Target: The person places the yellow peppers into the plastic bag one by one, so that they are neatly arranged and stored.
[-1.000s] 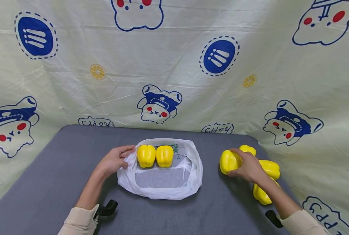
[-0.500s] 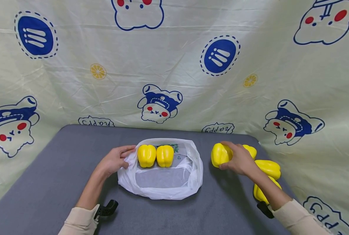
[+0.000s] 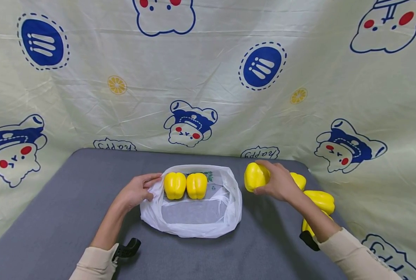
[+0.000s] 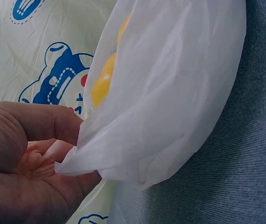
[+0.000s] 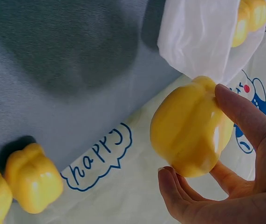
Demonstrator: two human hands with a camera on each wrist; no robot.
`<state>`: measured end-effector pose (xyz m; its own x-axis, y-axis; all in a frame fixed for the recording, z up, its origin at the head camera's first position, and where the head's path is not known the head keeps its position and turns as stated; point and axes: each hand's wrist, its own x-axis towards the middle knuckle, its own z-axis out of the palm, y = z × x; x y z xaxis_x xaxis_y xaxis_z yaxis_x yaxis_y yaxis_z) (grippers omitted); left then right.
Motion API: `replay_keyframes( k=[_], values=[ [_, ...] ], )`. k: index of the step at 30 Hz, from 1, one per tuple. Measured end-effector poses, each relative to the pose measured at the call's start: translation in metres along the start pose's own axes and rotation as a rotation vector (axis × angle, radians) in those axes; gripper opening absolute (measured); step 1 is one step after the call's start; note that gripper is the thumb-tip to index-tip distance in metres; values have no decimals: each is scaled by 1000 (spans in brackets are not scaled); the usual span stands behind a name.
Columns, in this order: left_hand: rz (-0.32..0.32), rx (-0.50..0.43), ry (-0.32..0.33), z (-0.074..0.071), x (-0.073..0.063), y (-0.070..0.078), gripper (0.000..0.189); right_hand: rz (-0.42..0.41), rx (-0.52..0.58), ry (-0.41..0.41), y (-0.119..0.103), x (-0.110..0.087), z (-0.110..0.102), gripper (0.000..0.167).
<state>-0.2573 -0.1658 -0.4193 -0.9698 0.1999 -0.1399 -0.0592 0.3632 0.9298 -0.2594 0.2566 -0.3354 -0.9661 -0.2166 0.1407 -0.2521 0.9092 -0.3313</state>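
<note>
A white plastic bag (image 3: 190, 231) stands on the table with its mouth folded open. Two yellow bell peppers (image 3: 174, 186) sit side by side in its far left part. At the bag's left rim, my left hand (image 3: 136, 191) holds the edge; a fold of the white plastic (image 4: 84, 161) lies between thumb and fingers in the left wrist view. My right hand (image 3: 281, 182) grips another yellow bell pepper (image 5: 188, 130) between thumb and fingertips, raised over the table just right of the bag.
Three more yellow bell peppers lie at the table's right side: a far one (image 3: 299, 180), a middle one (image 3: 320, 201) and a near one partly hidden behind my right forearm. The grey table (image 3: 200, 258) ends at a patterned curtain (image 3: 211, 77).
My right hand has lifted the bell pepper and carried it left, away from the other peppers toward the bag. The left hand and the bag have stayed in place.
</note>
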Motion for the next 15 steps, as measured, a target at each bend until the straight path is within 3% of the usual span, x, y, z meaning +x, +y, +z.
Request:
replay_keyframes(
  k=[15],
  values=[
    [-6,-11,3,0,0,-1,78,10,20,1,-30,10,-4,87]
  ],
)
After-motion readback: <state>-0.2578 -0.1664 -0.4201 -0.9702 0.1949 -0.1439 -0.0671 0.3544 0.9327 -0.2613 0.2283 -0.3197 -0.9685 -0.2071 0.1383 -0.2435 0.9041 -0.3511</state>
